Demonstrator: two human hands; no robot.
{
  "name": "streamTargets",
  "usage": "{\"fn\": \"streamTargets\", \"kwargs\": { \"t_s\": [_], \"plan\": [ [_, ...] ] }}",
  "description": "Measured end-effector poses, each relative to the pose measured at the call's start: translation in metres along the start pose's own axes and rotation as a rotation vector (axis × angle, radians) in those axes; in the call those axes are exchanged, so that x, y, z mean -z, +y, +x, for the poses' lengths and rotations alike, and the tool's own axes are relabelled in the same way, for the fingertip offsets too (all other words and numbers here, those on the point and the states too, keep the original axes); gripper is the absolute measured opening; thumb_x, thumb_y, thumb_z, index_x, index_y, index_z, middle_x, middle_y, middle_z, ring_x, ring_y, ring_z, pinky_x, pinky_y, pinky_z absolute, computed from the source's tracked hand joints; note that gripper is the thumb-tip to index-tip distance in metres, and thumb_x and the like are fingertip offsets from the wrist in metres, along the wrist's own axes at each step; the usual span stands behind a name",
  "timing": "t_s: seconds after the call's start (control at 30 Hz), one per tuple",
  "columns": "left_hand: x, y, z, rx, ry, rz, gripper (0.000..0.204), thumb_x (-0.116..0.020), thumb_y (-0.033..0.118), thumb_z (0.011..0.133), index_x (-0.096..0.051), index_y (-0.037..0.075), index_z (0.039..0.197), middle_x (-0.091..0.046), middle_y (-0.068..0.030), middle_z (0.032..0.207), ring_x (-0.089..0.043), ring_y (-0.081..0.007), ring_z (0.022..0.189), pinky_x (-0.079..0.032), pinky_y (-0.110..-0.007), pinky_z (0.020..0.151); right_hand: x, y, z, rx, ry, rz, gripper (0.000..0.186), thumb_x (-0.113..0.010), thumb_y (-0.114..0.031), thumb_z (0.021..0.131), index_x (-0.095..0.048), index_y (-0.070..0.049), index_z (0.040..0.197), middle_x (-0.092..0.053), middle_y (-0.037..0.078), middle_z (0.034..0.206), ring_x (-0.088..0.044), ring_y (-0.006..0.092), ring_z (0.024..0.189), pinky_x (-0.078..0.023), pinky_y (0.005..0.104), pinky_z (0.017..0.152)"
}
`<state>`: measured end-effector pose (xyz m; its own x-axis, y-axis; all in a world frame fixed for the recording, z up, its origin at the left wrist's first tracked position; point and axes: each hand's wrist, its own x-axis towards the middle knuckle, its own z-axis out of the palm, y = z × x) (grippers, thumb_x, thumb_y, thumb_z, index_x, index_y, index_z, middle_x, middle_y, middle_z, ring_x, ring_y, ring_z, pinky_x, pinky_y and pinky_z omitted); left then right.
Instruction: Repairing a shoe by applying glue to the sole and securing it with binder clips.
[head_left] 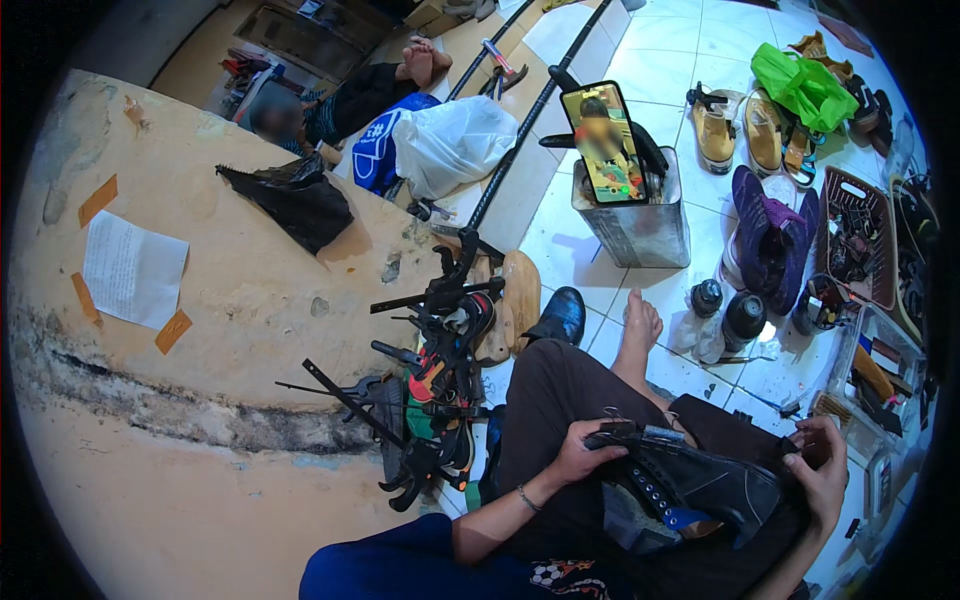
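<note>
A black leather boot [722, 490] with a row of metal eyelets lies on its side across my lap. Blue lining shows at its opening. My left hand [588, 455] is closed around the left end of the boot, thumb on top. Just past the boot's right end, my right hand [824, 468] is raised with curled fingers. Between its thumb and fingertips is a small dark piece [788, 446], too small to name. A gap separates that hand from the boot.
Several black clamps [440, 390] crowd my left side, by the wall [200, 400]. Ahead, a phone [607, 145] leans on a metal tin [640, 235]. Purple shoes [770, 235], bottles [744, 320] and a brown basket [858, 235] stand right. A person [340, 115] lies at the far left.
</note>
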<state>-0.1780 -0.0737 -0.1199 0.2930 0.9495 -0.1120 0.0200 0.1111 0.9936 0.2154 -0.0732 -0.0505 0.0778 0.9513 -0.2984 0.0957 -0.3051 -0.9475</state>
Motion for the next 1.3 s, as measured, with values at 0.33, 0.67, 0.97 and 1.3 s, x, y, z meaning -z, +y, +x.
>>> {"fn": "streamTargets", "kwargs": {
  "t_s": [0.33, 0.67, 0.97, 1.3],
  "plan": [
    [0.000, 0.001, 0.001, 0.007, 0.008, 0.015, 0.037, -0.077, 0.007, 0.081, -0.067, -0.005, 0.114, -0.071, -0.0116, 0.110, -0.065, -0.0149, 0.098, -0.050, -0.030, 0.091, -0.002, -0.002, -0.001, -0.009, 0.008, -0.007, 0.047, -0.081, -0.015, 0.066, -0.059, -0.001, 0.105, -0.059, 0.003, 0.089, -0.055, 0.0118, 0.083, -0.045, 0.0255, 0.077],
    [-0.001, 0.003, 0.001, 0.009, 0.003, 0.020, 0.037, -0.077, 0.006, 0.080, -0.067, -0.004, 0.114, -0.071, -0.0118, 0.111, -0.066, -0.0159, 0.100, -0.050, -0.030, 0.091, 0.001, 0.004, -0.004, -0.022, 0.003, -0.008, 0.048, -0.083, -0.018, 0.067, -0.059, -0.001, 0.104, -0.058, 0.002, 0.088, -0.054, 0.0112, 0.083, -0.044, 0.0251, 0.077],
    [0.007, -0.016, -0.001, -0.007, 0.199, 0.222, 0.039, -0.079, 0.003, 0.074, -0.067, -0.003, 0.111, -0.071, -0.0107, 0.106, -0.067, -0.0182, 0.094, -0.053, -0.033, 0.087, 0.016, 0.041, 0.013, 0.132, 0.027, 0.013, 0.054, -0.081, -0.010, 0.076, -0.056, -0.002, 0.124, -0.061, 0.003, 0.103, -0.059, 0.0133, 0.094, -0.047, 0.0293, 0.088],
    [0.007, -0.007, -0.016, -0.260, 0.019, 0.098, 0.039, -0.080, -0.003, 0.072, -0.068, -0.005, 0.109, -0.069, -0.0183, 0.111, -0.066, -0.0267, 0.105, -0.048, -0.039, 0.099, -0.045, -0.007, -0.074, 0.584, 0.260, -0.085, 0.047, -0.079, -0.014, 0.080, -0.061, -0.002, 0.122, -0.067, 0.010, 0.116, -0.066, 0.0204, 0.103, -0.055, 0.0321, 0.087]
  ]
}}
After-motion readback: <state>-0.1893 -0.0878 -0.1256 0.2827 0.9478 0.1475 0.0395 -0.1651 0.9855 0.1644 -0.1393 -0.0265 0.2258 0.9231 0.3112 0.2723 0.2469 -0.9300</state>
